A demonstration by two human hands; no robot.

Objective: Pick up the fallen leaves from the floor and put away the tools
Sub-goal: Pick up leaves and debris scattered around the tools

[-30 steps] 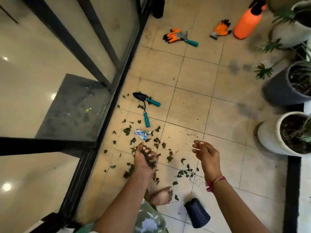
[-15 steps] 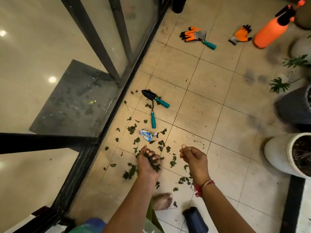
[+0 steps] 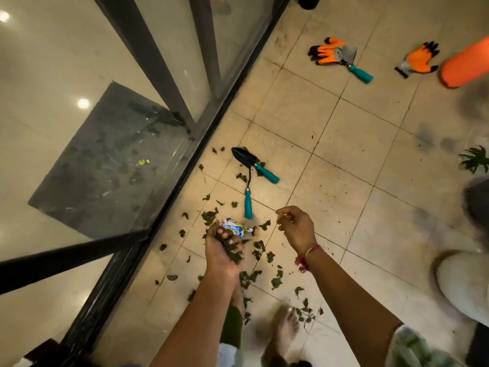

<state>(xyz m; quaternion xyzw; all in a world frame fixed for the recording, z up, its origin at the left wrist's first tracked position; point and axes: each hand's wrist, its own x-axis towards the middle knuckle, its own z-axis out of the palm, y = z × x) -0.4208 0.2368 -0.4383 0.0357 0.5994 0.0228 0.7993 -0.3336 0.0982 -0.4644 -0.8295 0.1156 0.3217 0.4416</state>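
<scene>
**leaves half gathered, three tools on the tiles**

three teal-handled tools lie on the tiled floor [image 3: 344, 160]: a black trowel [image 3: 244, 158], a thin-shafted hand tool [image 3: 248, 203] whose head sits under the trowel's neck, and a grey-bladed tool [image 3: 356, 66] further off, its blade resting on one orange glove [image 3: 326, 52]. a second orange glove [image 3: 420, 60] lies apart, just beside the one orange spray bottle [image 3: 465, 65], which the frame edge cuts off

one crumpled white-and-blue wrapper [image 3: 236, 228] lies among the scattered leaves [image 3: 209, 215]; its print is too creased to read, and no other writing shows

the left hand [image 3: 225, 251] is cupped palm up, fingers curled round a bunch of picked leaves [image 3: 234, 254]. the right hand [image 3: 296, 229] hangs above the floor with fingers bent inward; i cannot tell whether it pinches anything. a red thread [image 3: 307, 259] circles that wrist

the loose leaves spread between the dark door frame [image 3: 169, 205] and the person's bare foot [image 3: 287, 327], too many and too small to count

two pots sit at the right edge, one dark [image 3: 479, 205], one white [image 3: 463, 286]; their contents are out of view. a green frond [image 3: 475, 160] shows above them
</scene>
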